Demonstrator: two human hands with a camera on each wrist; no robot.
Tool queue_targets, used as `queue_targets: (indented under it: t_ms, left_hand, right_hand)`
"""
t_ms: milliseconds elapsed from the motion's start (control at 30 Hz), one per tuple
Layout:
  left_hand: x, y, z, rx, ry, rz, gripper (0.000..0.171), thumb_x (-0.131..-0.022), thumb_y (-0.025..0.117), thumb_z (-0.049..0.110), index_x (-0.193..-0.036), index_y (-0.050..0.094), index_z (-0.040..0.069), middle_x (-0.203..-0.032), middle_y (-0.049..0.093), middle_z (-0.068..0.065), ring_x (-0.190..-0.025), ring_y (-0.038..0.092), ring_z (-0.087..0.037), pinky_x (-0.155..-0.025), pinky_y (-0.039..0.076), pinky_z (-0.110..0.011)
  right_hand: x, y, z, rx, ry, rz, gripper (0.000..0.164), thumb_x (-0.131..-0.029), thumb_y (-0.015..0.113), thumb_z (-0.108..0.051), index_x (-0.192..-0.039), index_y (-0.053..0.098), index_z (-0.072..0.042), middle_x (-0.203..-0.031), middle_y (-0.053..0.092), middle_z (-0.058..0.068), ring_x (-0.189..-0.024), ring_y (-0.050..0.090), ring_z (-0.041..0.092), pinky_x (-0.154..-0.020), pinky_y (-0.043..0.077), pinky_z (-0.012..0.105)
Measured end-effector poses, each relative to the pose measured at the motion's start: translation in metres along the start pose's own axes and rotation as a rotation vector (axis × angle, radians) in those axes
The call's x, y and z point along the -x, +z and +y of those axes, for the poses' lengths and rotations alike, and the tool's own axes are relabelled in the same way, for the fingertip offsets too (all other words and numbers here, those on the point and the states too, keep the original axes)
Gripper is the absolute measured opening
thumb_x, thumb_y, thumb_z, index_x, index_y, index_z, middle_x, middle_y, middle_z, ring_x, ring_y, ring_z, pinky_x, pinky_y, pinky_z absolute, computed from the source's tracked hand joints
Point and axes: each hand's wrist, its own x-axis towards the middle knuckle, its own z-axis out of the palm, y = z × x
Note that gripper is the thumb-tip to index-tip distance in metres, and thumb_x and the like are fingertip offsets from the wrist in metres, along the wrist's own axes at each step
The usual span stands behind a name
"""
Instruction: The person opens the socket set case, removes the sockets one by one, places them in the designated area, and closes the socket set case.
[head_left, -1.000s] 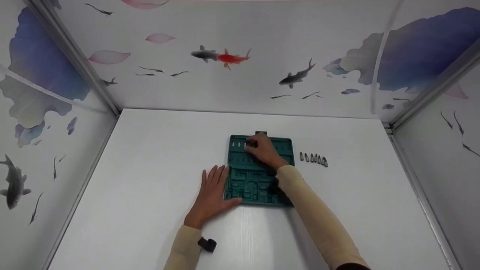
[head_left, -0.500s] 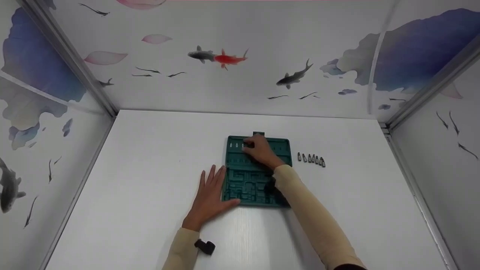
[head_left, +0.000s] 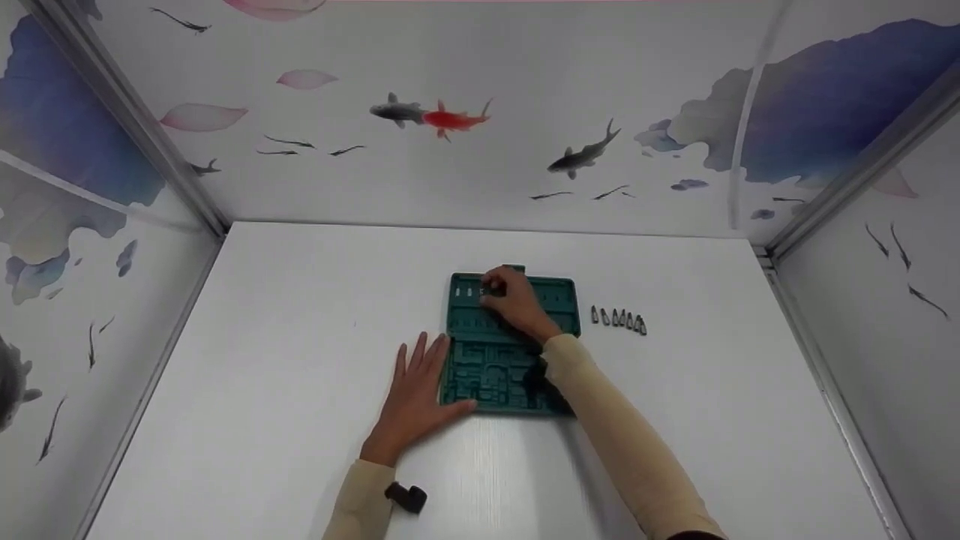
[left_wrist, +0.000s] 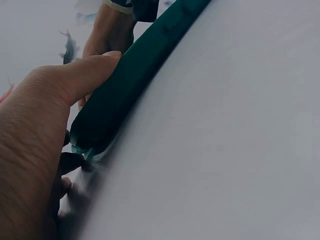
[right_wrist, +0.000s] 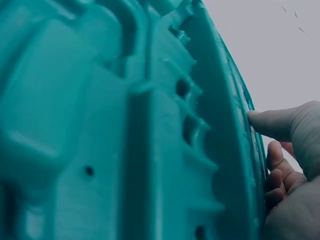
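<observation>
A green plastic tool case (head_left: 495, 375) lies unfolded on the white table, its inner faces moulded with compartments and slots. My left hand (head_left: 412, 405) rests flat at its lower left corner, fingers fairly straight along the left side and thumb on the near edge; in the left wrist view the thumb (left_wrist: 95, 70) presses the case's rim. Over the far half, my right hand (head_left: 517, 304) has curled fingers pinching a small metal bit at the upper row of slots, mostly hidden by the fingertips. Small light bits (head_left: 464, 292) sit upright in slots left of those fingertips.
Several small dark metal bits (head_left: 619, 319) lie in a row on the table right of the case. A latch tab (head_left: 516, 268) sticks out at the case's far edge. Walls with painted fish enclose the table (head_left: 300, 300) at the back and sides.
The whole head view has shifted slightly left. Both hands keep nearly the same places on the case, with the right fingertips still at the upper slots.
</observation>
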Motion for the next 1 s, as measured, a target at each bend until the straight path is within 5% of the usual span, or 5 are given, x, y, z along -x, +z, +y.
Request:
queue_targets:
  t_ms: [267,533,767,1000]
  left_hand:
    - [0.000,0.000,0.000,-0.023,-0.011,-0.009,0.120,-0.092,0.068,0.082,-0.177,0.021,0.011,-0.183,0.023,-0.008,-0.171,0.006,-0.033,-0.136,-0.004,-0.058]
    - [-0.007,0.002,-0.001,-0.021,-0.005,-0.001,0.121,-0.092,0.067,0.082,-0.178,0.020,0.011,-0.183,0.023,-0.008,-0.172,0.005,-0.032,-0.136,-0.004,-0.056]
    - [-0.004,0.002,-0.001,-0.015,0.005,0.006,0.121,-0.092,0.068,0.081,-0.178,0.019,0.011,-0.183,0.023,-0.008,-0.171,0.006,-0.032,-0.136,-0.004,-0.057]
    - [0.002,0.001,0.000,-0.022,-0.007,0.004,0.121,-0.091,0.069,0.081,-0.177,0.020,0.011,-0.183,0.024,-0.008,-0.171,0.007,-0.033,-0.136,-0.004,-0.057]
  right_hand:
    - [0.003,0.010,0.002,0.047,-0.036,0.112,0.017,-0.102,0.078,-0.006,-0.117,0.080,0.002,-0.113,0.074,0.019,-0.105,0.067,0.033,-0.096,0.056,0.051]
    - [0.008,-0.006,0.006,-0.189,-0.016,0.253,0.018,-0.104,0.076,-0.005,-0.120,0.080,0.002,-0.115,0.077,0.016,-0.101,0.066,0.026,-0.090,0.053,0.035]
    - [0.034,-0.031,-0.005,-0.226,-0.014,0.219,0.024,-0.104,0.076,-0.005,-0.125,0.076,0.006,-0.121,0.073,0.022,-0.108,0.067,0.031,-0.090,0.051,0.031]
    - [0.065,-0.066,0.011,-0.222,0.008,0.169,0.029,-0.106,0.076,-0.016,-0.127,0.076,0.005,-0.122,0.076,0.014,-0.109,0.069,0.024,-0.094,0.054,0.029]
